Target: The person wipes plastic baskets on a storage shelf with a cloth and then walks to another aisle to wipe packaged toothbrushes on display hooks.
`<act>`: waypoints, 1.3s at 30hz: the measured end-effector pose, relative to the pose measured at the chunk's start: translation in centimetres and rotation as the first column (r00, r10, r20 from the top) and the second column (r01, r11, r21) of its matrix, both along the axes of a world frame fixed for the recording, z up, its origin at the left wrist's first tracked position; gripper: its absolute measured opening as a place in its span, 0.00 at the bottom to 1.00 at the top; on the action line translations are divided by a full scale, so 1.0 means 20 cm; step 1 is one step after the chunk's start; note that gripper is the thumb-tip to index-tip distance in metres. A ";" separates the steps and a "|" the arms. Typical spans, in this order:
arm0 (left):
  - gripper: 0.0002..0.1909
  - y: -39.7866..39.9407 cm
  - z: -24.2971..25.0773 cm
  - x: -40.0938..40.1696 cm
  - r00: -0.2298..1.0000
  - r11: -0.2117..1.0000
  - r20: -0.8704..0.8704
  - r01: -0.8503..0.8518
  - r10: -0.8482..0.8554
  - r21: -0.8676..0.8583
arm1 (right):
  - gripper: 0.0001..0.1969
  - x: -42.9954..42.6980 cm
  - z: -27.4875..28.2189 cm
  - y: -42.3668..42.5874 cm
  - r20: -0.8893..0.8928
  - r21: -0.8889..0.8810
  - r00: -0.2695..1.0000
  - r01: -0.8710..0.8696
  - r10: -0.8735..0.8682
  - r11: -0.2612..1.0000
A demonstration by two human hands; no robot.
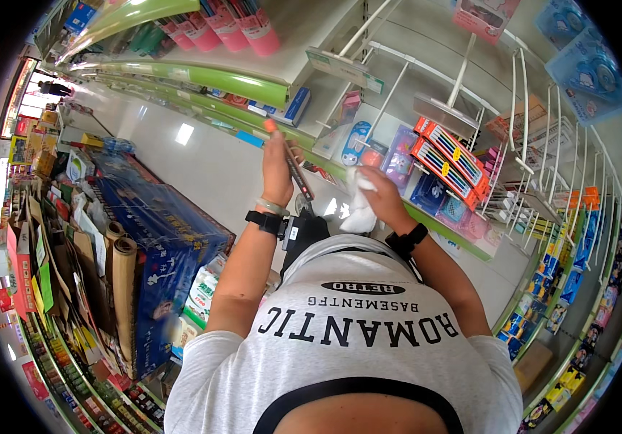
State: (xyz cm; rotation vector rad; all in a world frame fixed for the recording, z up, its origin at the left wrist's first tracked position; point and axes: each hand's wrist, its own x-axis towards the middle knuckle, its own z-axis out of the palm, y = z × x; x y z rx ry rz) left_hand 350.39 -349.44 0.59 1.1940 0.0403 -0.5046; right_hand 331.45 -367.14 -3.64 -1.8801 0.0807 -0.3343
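Note:
My left hand point(278, 168) grips a slim dark stick-like item point(297, 172) with an orange end; it may be a pack of pencils or a pen, I cannot tell which. A crumpled white cloth or tissue point(359, 206) is in my right hand point(384, 195), close to the shelf edge. Just beyond the right hand, orange boxes of pencils point(449, 157) hang or rest by wire hooks. Blister packs point(399, 152) and a blue oval case point(355, 142) lie on the low shelf beside them.
Green-edged shelves point(180, 73) run away to the upper left, with pink pen tubs point(256, 32) above. Bare metal hooks point(392, 100) jut out at head side. Left of me stand a stack of blue-wrapped cartons point(164, 260) and flattened cardboard point(123, 293). A person point(54, 88) stands far off.

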 end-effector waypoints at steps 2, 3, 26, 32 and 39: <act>0.17 0.02 -0.04 -0.02 0.951 0.948 0.279 0.043 -0.136 0.317 | 0.22 -0.01 -0.01 -0.01 -0.067 0.038 0.974 0.221 -0.218 0.975; 0.17 0.01 -0.03 -0.05 0.950 0.946 0.277 0.054 -0.147 0.320 | 0.22 0.00 -0.01 -0.01 -0.070 0.041 0.971 0.231 -0.228 0.972; 0.28 -0.05 -0.04 -0.31 0.269 0.471 0.433 0.096 -0.860 0.877 | 0.23 0.08 0.04 0.03 -0.125 0.114 0.932 0.355 -0.341 0.928; 0.26 -0.18 -0.24 -0.25 0.376 0.418 0.346 0.127 -0.860 0.900 | 0.24 -0.16 0.04 -0.08 -0.037 -0.075 0.879 0.473 -0.476 0.878; 0.25 -0.41 -0.44 -0.17 0.437 0.527 0.451 0.064 -0.778 0.847 | 0.25 -0.42 0.08 -0.09 -0.158 -0.060 0.851 0.499 -0.502 0.865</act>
